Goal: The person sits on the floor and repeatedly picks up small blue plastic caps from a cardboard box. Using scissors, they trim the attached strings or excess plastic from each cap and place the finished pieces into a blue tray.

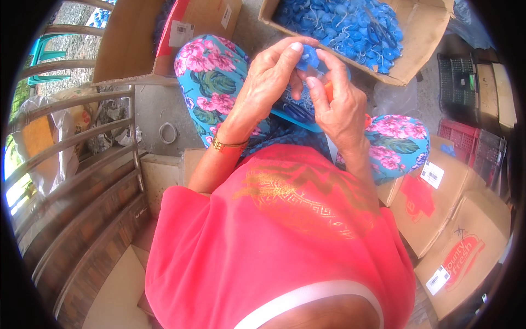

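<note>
Above my lap, my left hand (267, 75) is closed, its thumb and fingers pinching a small blue plastic piece (310, 58). My right hand (342, 107) holds the same piece from the other side, fingers curled against it. The piece's exact shape is partly covered by my fingers. Below the hands, a blue tray (296, 122) rests on my lap between my knees. Small pale bits lie in it, along with a dark blue tool (298, 112) whose kind I cannot make out. Something orange shows behind my right fingers.
Ahead stands an open cardboard box (350, 61) full of blue plastic pieces (334, 27), with blue-handled scissors (378, 32) on top. Another carton (205, 24) is at far left. Flattened cardboard (466, 219) and crates (460, 141) line the right; a slatted bench rail (82, 101) flanks my left.
</note>
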A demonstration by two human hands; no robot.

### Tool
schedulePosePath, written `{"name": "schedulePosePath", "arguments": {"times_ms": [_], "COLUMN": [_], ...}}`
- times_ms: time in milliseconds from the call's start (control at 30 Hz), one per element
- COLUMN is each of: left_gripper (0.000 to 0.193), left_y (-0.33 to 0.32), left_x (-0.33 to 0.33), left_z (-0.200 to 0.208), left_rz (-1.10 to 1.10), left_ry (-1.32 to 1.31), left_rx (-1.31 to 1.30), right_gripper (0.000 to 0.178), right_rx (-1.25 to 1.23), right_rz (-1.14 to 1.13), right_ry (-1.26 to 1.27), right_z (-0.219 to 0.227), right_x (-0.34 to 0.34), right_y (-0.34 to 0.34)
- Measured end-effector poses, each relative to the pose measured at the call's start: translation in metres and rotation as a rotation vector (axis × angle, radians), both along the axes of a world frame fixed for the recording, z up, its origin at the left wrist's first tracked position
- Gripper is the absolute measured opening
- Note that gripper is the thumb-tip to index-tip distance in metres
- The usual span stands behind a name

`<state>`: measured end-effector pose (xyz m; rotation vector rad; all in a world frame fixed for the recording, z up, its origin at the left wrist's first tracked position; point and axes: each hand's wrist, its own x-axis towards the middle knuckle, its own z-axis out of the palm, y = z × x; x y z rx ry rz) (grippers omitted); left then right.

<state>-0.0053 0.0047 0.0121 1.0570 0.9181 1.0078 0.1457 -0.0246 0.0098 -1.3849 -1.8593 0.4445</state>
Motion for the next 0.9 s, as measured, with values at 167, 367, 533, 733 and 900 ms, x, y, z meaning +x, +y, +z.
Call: {"name": "schedulePosePath", "arguments": {"times_ms": [167, 367, 533, 733, 900], "left_gripper": [0.035, 0.030, 0.029, 0.028, 0.029], "left_y": [-0.001, -0.002, 0.001, 0.003, 0.000], "left_x": [0.003, 0.009, 0.005, 0.002, 0.005], "left_z": [0.003, 0.003, 0.004, 0.004, 0.009], "left_rz": [0.050, 0.108, 0.096, 0.070, 0.042], "left_ry": [0.029, 0.138, 0.219, 0.179, 0.162], "left_rx": [-0.027, -0.017, -0.008, -0.051, -0.095], "right_gripper": [0.044, 0.044, 0.037, 0.026, 0.020], "right_rx": [-0.071, -0.089, -0.159, -0.056, -0.126], "right_rz": [0.012, 0.017, 0.021, 0.023, 0.023], "right_ry": [0.029, 0.001, 0.061, 0.043, 0.156], "right_z": [0.005, 0.004, 0.006, 0.002, 0.003], "right_x": [0.000, 0.001, 0.002, 0.002, 0.010], "right_y": [-0.004, -0.003, -0.003, 0.002, 0.007]}}
